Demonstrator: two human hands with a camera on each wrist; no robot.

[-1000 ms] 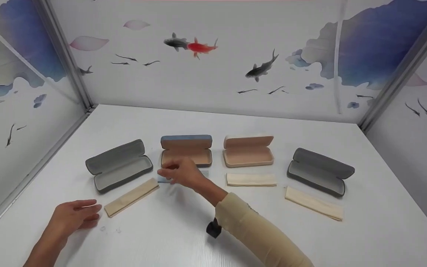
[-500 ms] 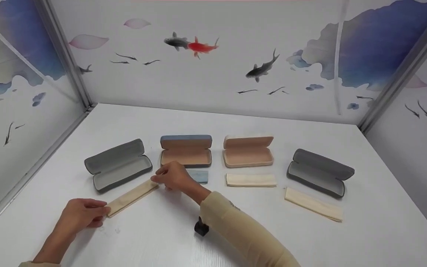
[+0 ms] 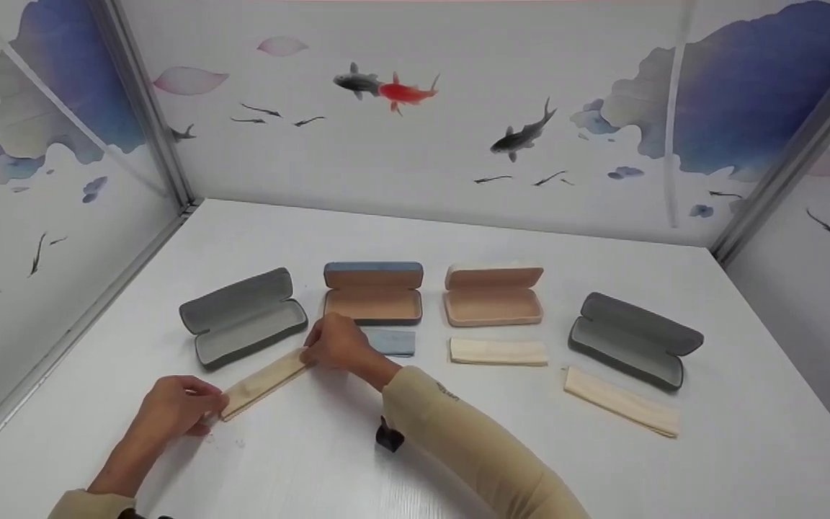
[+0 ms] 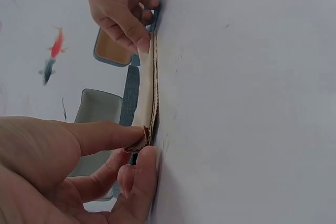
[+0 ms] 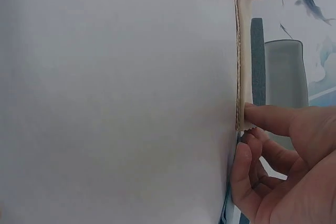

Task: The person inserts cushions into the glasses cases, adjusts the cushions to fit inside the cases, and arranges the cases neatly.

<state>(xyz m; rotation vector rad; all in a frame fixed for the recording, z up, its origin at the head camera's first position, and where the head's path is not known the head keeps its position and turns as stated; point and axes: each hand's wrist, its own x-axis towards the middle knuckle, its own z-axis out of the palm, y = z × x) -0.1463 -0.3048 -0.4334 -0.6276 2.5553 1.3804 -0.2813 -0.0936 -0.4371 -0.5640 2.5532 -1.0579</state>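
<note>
A folded cream glasses cloth (image 3: 265,384) lies slantwise on the table in front of an open grey glasses case (image 3: 249,333). At its near left end, my left hand (image 3: 173,405) pinches the cloth between thumb and fingers. My right hand (image 3: 343,344) pinches the far right end and covers part of a folded blue cloth (image 3: 395,342). In the left wrist view the layered edge of the cream cloth (image 4: 148,82) runs between both hands, its near corner bent up at the fingertips. The right wrist view shows the same cloth (image 5: 244,51) stretched straight.
Behind the right hand stands an open blue glasses case (image 3: 374,304), with an open pale pink case (image 3: 494,306) beside it. Another open grey case (image 3: 627,349) is at the right. Two more folded cream cloths lie before these, one straight (image 3: 498,352), one slanted (image 3: 620,404).
My left hand has moved right onto the cloth's near end. The right hand has come down from over the blue cloth to the cream cloth's far end. The head view has shifted slightly.
</note>
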